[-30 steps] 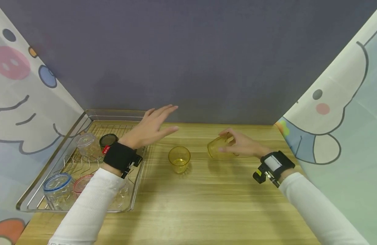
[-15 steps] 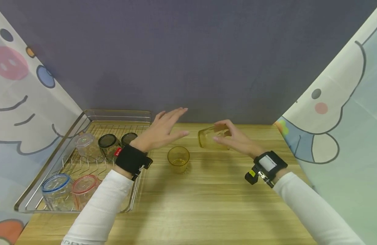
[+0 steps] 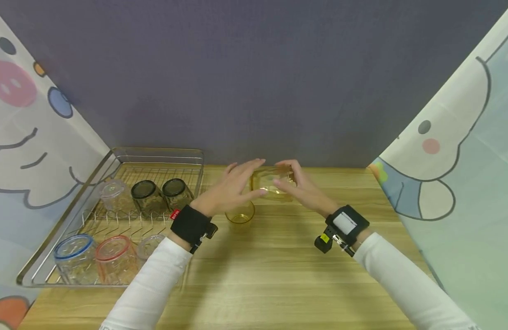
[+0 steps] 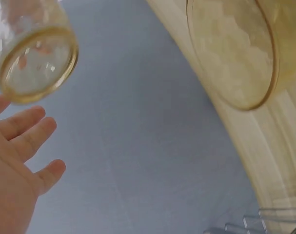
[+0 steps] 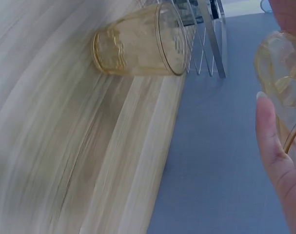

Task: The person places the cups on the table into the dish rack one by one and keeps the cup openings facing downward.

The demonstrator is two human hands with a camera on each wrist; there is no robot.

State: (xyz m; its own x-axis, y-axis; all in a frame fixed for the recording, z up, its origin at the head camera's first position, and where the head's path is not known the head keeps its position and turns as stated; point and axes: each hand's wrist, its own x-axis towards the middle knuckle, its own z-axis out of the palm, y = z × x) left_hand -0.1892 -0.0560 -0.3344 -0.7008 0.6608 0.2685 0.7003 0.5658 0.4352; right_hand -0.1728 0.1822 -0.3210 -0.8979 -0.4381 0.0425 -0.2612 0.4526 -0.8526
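My right hand (image 3: 306, 191) grips a yellow-tinted glass (image 3: 267, 178) above the table, tipped onto its side, thumb toward me and fingers on the far side. Close to the glass's left end is my left hand (image 3: 229, 189), its fingers extended. In the left wrist view, the left fingers (image 4: 33, 139) reach toward the round end of that glass; whether they touch it I cannot tell. A second yellow glass (image 5: 138, 44) stands upright on the wooden table below my left hand, which partly covers it in the head view.
On the left stands a wire drying rack (image 3: 188, 156). It holds upside-down glasses: two dark ones (image 3: 148, 199), a clear one (image 3: 117, 197), a blue-rimmed one (image 3: 74, 261), a red-rimmed one (image 3: 115, 261) and another clear one (image 3: 148, 245). A grey panel (image 3: 254, 82) closes off the back.
The held glass has moved left in my right hand and turned level. My left hand has moved right, off the rack and over to the glass. The standing glass has stayed put.
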